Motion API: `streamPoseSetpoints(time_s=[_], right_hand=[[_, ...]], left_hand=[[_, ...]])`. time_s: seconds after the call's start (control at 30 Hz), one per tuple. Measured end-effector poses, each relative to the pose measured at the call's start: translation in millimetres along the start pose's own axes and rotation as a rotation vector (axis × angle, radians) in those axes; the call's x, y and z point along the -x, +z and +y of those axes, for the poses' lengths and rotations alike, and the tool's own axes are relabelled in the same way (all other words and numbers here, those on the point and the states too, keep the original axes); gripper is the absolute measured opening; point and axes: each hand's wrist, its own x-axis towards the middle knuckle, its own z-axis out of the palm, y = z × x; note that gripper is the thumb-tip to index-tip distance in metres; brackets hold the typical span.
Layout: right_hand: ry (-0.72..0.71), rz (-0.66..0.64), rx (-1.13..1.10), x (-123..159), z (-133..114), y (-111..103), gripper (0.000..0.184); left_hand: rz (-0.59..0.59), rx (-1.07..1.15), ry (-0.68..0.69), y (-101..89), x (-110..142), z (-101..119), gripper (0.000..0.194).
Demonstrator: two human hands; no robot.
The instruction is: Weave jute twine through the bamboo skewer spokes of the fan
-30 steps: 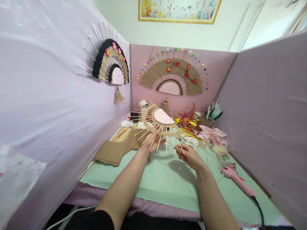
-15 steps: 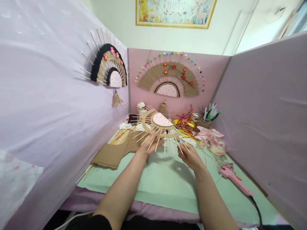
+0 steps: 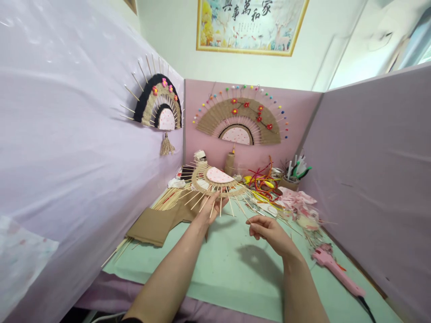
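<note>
My left hand (image 3: 215,208) grips a half-round fan (image 3: 219,175) from below, fingers partly hidden behind its sticks. The fan has a pale pink spotted centre, bands of tan twine and thin wooden sticks radiating outward. It is tilted above the table, its sticks pointing toward me and to the sides. Just off its right lower edge, my right hand (image 3: 266,231) has thumb and forefinger pinched together. A thin line, either a stick or a strand, runs from the fan to those fingertips; I cannot tell which.
Cardboard pieces (image 3: 150,226) and loose sticks (image 3: 168,197) lie at left. Red and yellow pipe cleaners (image 3: 266,179), spotted fabric (image 3: 296,199) and a tool pot (image 3: 289,181) are at back right. A pink glue gun (image 3: 338,271) lies right. Two decorated fans (image 3: 240,116) hang on the partitions.
My right hand has moved toward me and away from the fan's edge, fingertips still pinched. The fan has shifted slightly left in my left hand. The camera view has tipped up a little.
</note>
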Motion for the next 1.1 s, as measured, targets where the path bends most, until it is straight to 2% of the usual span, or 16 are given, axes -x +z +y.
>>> streamPoseSetpoints(time_s=[0.13,0.3,0.47,0.6,0.73,0.87,1.1], right_hand=[[-0.044,-0.017,-0.051,1.2,0.2,3.0,0.024],[-0.067,0.096,-0.22,-4.1,2.4,4.8,0.025],[0.03,0.189,-0.361,-12.9,5.6,1.5,0.025],[0.049,0.317,-0.413,-18.9,8.2,-0.5,0.024],[-0.031,0.424,-0.464,-22.5,10.3,-3.6,0.024],[-0.096,0.41,-0.514,-23.6,11.3,-5.6,0.025],[-0.084,0.422,-0.52,-23.5,10.3,-2.6,0.022]], left_hand=[[0.028,0.003,0.081,-0.1,-1.3,-2.8,0.05],[0.022,0.011,0.109,0.3,-1.2,-4.1,0.057],[0.049,0.061,0.104,1.4,-1.2,-0.8,0.057],[0.028,0.042,0.015,2.5,1.6,2.0,0.051],[-0.037,-0.012,-0.149,2.7,5.3,2.5,0.041],[-0.089,-0.007,-0.232,2.2,5.9,2.6,0.031],[-0.084,0.122,-0.293,0.6,3.4,5.2,0.022]])
